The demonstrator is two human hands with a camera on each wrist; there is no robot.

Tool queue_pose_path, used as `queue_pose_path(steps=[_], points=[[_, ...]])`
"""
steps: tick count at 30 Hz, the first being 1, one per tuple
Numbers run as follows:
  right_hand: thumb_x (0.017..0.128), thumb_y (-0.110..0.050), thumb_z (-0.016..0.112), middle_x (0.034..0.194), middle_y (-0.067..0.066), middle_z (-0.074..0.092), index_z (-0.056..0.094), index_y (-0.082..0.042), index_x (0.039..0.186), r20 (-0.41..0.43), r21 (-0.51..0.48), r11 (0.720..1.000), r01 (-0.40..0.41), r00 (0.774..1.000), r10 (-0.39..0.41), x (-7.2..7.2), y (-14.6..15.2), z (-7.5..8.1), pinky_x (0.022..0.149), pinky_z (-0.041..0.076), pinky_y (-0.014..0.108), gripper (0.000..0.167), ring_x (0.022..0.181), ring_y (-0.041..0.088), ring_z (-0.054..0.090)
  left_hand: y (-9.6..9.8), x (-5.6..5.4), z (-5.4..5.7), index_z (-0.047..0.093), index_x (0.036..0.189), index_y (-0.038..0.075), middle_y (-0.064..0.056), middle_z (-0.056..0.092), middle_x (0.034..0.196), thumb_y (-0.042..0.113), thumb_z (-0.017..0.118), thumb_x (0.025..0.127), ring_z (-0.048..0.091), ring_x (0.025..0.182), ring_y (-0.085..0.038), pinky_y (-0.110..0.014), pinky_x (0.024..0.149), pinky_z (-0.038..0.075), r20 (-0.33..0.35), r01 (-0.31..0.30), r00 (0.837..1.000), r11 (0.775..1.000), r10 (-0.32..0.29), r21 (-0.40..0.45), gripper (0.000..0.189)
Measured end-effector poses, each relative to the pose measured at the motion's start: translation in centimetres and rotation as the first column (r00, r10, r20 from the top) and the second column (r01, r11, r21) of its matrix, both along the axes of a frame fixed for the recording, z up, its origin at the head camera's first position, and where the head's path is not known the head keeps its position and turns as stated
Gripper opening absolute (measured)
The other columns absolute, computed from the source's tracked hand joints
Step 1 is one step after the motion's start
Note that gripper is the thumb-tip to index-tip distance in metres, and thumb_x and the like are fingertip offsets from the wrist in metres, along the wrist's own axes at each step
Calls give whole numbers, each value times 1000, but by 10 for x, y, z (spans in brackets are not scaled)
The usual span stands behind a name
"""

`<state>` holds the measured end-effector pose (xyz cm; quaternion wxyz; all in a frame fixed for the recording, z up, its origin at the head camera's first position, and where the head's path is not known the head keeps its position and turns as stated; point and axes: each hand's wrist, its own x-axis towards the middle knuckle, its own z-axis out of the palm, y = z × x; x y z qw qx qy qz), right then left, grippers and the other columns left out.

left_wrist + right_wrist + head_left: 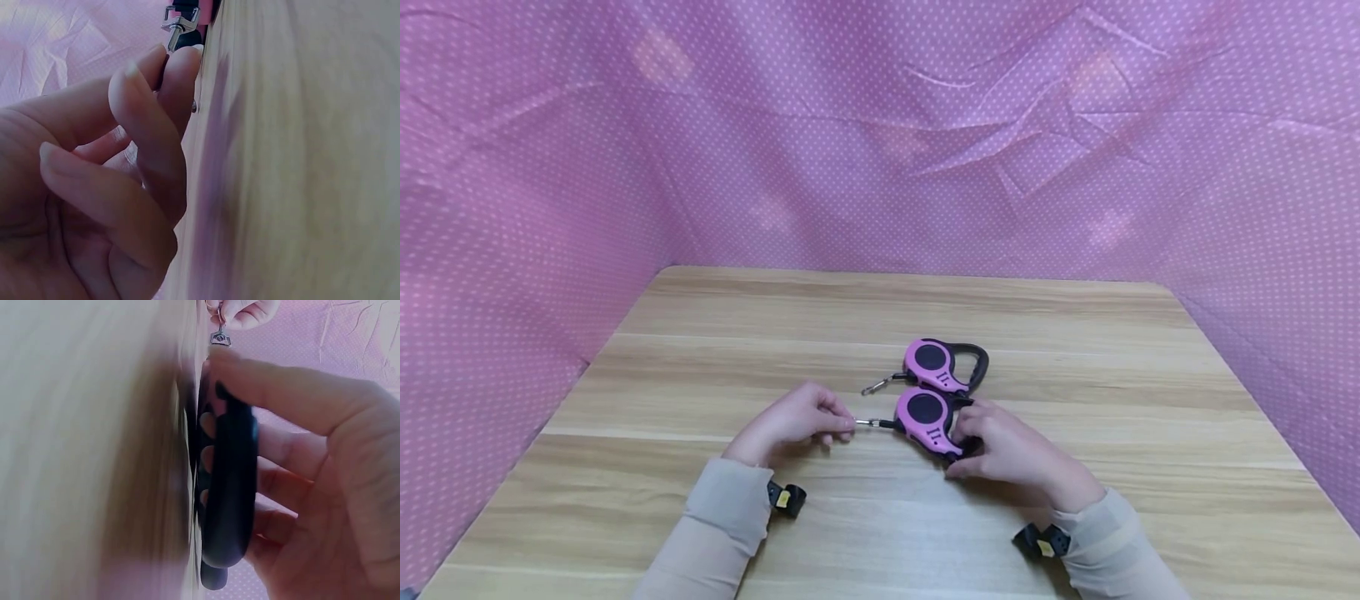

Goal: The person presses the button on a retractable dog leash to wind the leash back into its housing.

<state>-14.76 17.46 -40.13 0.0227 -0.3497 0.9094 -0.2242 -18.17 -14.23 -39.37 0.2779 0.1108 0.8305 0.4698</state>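
Note:
Two pink and black retractable dog leashes lie on the table, one behind the other. My right hand (pixel 1003 442) has its fingers curled through the black handle (pixel 232 487) of the nearer leash (pixel 925 410). Between thumb and fingertip my left hand (pixel 801 421) pinches the metal clip (pixel 177 34) at the end of its short black strap. The clip points left from the pink case. Just behind, the farther leash (pixel 930 358) rests untouched, its own metal clip (pixel 877 387) pointing left and its looped handle (pixel 979 367) to the right.
The wood-grain table (pixel 737 333) reaches back to a pink dotted cloth (pixel 850 192) that hangs around its back and sides. Small black wrist cameras are strapped over both beige sleeves (pixel 722 508).

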Motion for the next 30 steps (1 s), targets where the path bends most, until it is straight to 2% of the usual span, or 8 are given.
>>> queue_pose_path(steps=[6,14,18,22,24,26,28,30], points=[[72,-30,86,90,-8,60,71,-14,84,-10,28,999,25,1000,-25,1,0,0,82,50,32,26,89,10,52,3,-1,-3,74,97,4,-3,74,80,15,68,92,57,57,-7,-18,48,38,11,-19,1000,999,20,-40,12],[72,-27,86,98,-2,63,73,-10,93,-31,66,997,39,999,-37,1,2,2,89,51,38,31,95,15,56,2,-1,-2,73,98,5,-4,73,81,15,69,92,57,57,-7,-18,48,38,6,-36,999,998,37,-41,13],[72,-25,85,104,0,63,73,-9,100,8,15,997,82,997,-82,2,8,8,92,51,43,34,99,18,58,-4,0,3,70,105,3,-7,73,86,16,67,92,60,62,-10,-20,54,46,12,-97,995,995,97,-38,18],[82,-27,80,114,6,65,70,-8,112,66,-98,976,195,980,-190,-1,16,20,95,50,49,37,107,26,61,-9,-1,12,66,111,1,-10,72,91,20,65,95,64,69,-15,-26,63,54,-52,-168,985,985,166,-36,25],[87,-28,75,122,12,64,66,-5,121,72,-164,954,252,967,-243,-5,21,28,99,47,55,42,115,33,59,-11,-3,19,65,115,2,-11,72,96,23,63,96,65,74,-19,-32,64,56,-114,-198,975,979,192,-45,29],[91,-27,71,130,18,61,61,-2,127,49,-226,928,296,955,-293,-11,26,37,104,43,58,45,122,39,56,-12,-5,28,65,117,3,-13,72,102,27,61,98,66,79,-23,-36,69,57,-191,-227,958,973,214,-51,31],[94,-28,67,135,21,58,56,-1,133,25,-270,901,341,937,-347,-18,31,47,107,39,60,49,127,41,51,-14,-8,36,66,119,6,-13,71,105,30,60,99,66,84,-24,-38,73,57,-288,-261,930,963,230,-74,32],[96,-31,65,138,23,56,53,0,137,-15,-299,875,381,915,-404,-23,36,58,108,36,62,53,128,43,50,-16,-11,46,66,121,7,-14,71,107,32,59,99,66,89,-26,-39,80,56,-382,-293,892,953,243,-79,34]])
